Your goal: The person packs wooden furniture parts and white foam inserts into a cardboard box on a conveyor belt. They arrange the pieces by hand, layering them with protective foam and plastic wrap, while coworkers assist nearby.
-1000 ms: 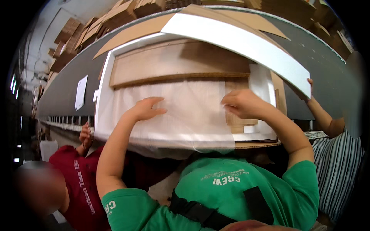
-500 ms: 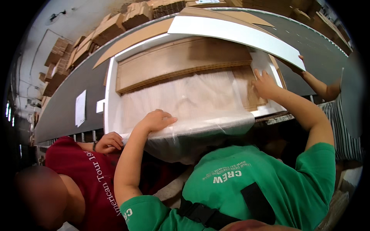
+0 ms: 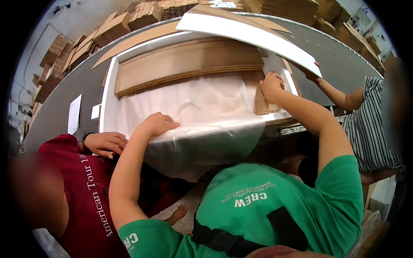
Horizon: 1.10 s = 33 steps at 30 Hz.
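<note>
My left hand point(image 3: 160, 124) lies on a translucent white wrapping sheet point(image 3: 206, 101) at the near edge of a shallow, white-lined box, fingers stretched out. The sheet covers wood-grain pieces and hangs over the near side. At the box's right end, my right hand point(image 3: 272, 86) is closed, fingers bent down beside a short wood-grain board point(image 3: 260, 103). What those fingers grip, if anything, is hidden. Stacked long wood-grain boards point(image 3: 189, 64) fill the far half of the box. The box's white left wall point(image 3: 110, 94) stands upright.
A co-worker at the right holds a long white board point(image 3: 254, 34) slanting over the box's far right corner. Another co-worker's hand point(image 3: 105, 144) is near the front left corner. White papers point(image 3: 74, 114) lie on the dark table point(image 3: 51, 107). Cardboard stacks point(image 3: 114, 30) stand beyond.
My right hand's fingers have drawn in from spread to bent at the box's right end. The left co-worker's hand has shifted slightly away from the box corner. The whole view has shifted.
</note>
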### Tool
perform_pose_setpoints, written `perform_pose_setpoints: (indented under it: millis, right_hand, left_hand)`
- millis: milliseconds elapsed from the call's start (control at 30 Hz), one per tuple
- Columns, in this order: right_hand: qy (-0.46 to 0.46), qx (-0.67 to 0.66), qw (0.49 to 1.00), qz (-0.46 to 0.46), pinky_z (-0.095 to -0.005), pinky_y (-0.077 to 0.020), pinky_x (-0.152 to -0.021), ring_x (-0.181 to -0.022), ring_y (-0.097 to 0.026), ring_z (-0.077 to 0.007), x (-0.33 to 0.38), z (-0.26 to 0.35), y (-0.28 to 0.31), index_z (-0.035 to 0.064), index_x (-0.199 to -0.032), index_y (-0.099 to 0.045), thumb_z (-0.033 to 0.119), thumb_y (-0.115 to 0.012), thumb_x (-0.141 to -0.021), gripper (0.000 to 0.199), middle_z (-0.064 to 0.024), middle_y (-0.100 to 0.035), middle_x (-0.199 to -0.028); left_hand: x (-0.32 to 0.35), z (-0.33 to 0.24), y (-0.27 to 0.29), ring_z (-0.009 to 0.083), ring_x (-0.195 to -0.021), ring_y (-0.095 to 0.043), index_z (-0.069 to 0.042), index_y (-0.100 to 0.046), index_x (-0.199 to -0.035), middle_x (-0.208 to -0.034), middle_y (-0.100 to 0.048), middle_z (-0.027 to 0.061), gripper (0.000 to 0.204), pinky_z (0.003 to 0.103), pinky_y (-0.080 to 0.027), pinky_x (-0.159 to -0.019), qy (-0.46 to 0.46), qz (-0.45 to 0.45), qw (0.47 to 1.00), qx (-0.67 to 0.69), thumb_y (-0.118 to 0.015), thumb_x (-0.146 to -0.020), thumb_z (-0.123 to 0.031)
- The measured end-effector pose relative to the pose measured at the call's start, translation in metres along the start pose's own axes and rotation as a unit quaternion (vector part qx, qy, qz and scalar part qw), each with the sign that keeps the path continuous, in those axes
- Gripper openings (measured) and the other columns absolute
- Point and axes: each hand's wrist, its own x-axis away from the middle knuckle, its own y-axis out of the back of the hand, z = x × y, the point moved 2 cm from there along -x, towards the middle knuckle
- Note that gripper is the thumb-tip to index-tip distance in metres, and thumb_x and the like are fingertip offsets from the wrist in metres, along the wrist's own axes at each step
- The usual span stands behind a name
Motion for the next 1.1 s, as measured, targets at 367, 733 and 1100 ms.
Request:
perform_pose_setpoints:
  millis: [367,733,1100]
  right_hand:
    - [0.064,-0.032,0.991,-0.114,-0.0426,-0.0526,-0.056,-0.088,-0.055,-0.0372,0.053,-0.053,0.019,-0.0018,-0.099,-0.065,0.009,-0.063,-0.07,0.031,-0.0242,-0.055,-0.101]
    - [-0.017,-0.404,0.887,-0.222,-0.0388,-0.0519,-0.077,-0.097,-0.058,-0.0384,-0.01,-0.072,-0.006,0.0009,-0.116,-0.053,0.011,-0.055,-0.08,0.037,-0.0251,-0.053,-0.106]
    - [0.052,-0.289,0.93,-0.22,-0.0421,-0.0267,-0.108,-0.126,-0.037,-0.0363,-0.093,-0.04,-0.033,-0.0072,-0.123,-0.046,0.013,-0.049,-0.077,0.05,-0.0228,-0.045,-0.129]
  left_hand:
    - [-0.058,-0.057,0.033,0.0338,-0.105,-0.057,-0.004,-0.065,-0.109,-0.11,-0.063,0.0182,0.049,0.039,-0.044,-0.091,-0.046,-0.116,0.987,-0.099,-0.063,-0.081,-0.045]
    - [-0.156,-0.123,0.046,0.0315,-0.124,-0.04,-0.012,-0.047,-0.128,-0.131,-0.045,0.0133,0.056,0.046,-0.036,-0.097,-0.174,-0.22,0.946,-0.164,-0.064,-0.081,-0.037]
    - [-0.17,-0.114,0.035,0.0315,-0.133,-0.029,-0.017,-0.031,-0.141,-0.142,-0.033,0.0136,0.078,0.048,-0.028,-0.104,-0.186,-0.278,0.921,-0.2,-0.069,-0.075,-0.034]
